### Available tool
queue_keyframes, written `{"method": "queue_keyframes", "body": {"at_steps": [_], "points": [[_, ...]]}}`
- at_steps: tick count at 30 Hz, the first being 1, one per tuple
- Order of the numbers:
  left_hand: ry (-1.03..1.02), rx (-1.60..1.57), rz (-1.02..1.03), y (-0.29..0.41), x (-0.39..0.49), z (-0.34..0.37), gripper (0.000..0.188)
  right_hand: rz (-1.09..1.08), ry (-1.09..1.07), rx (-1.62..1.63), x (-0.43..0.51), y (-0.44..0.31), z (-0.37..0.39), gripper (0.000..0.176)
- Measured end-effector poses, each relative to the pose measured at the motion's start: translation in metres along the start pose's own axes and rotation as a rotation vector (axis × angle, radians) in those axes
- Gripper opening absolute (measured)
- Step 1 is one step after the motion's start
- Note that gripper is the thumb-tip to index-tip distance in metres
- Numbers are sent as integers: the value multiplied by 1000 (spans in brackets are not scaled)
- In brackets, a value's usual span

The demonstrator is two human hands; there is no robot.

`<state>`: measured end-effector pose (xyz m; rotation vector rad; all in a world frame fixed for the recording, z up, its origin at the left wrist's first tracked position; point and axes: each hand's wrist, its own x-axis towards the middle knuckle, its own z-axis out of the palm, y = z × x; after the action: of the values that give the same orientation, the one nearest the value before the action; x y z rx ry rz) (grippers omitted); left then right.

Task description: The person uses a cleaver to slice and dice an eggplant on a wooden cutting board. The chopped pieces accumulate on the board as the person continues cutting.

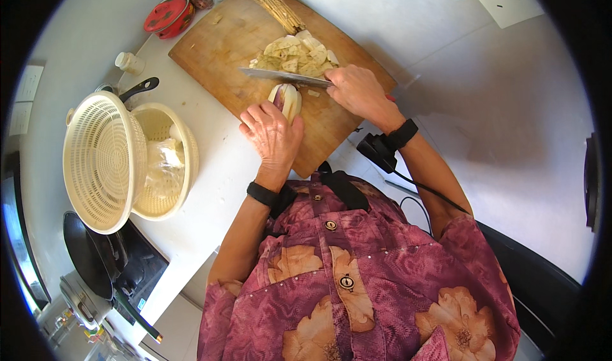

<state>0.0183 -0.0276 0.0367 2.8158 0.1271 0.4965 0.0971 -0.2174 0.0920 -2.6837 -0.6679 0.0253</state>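
My right hand is closed around the handle of a cleaver, whose blade points left across the wooden cutting board. My left hand holds a peeled eggplant with a strip of purple skin, lying on the board just below the blade. Beyond the blade is a pile of pale cut slices. Small pale bits lie near the eggplant's far end. The blade hides the near edge of the pile.
A straw brush lies at the board's far edge. To the left stand a red lidded pot, a small jar, two plastic colanders, one holding a plastic bag, and a black wok. A cable hangs by my right arm.
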Motion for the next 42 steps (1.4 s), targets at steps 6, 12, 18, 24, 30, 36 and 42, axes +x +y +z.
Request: {"method": "queue_keyframes", "body": {"at_steps": [6,12,18,24,30,36,42], "points": [[52,-65,110,-2,1,-7,61,38,24,47,-12,-7,-8,15],[-9,-166,334,-10,5,-10,63,24,36,7,-28,-16,-23,12],[-59,-192,365,-13,10,-10,63,35,-11,-73,-31,-19,-18,12],[-62,-185,359,-12,11,-12,61,13,-54,-113,-31,-16,-18,11],[-73,-205,362,-13,10,-12,59,-18,-114,-115,-24,-17,-22,14],[-74,-213,362,-14,11,-9,61,-63,-175,-157,-13,-15,-13,16],[-54,-180,378,-16,11,-7,61,-51,-111,-36,14,-16,18,13]]}}
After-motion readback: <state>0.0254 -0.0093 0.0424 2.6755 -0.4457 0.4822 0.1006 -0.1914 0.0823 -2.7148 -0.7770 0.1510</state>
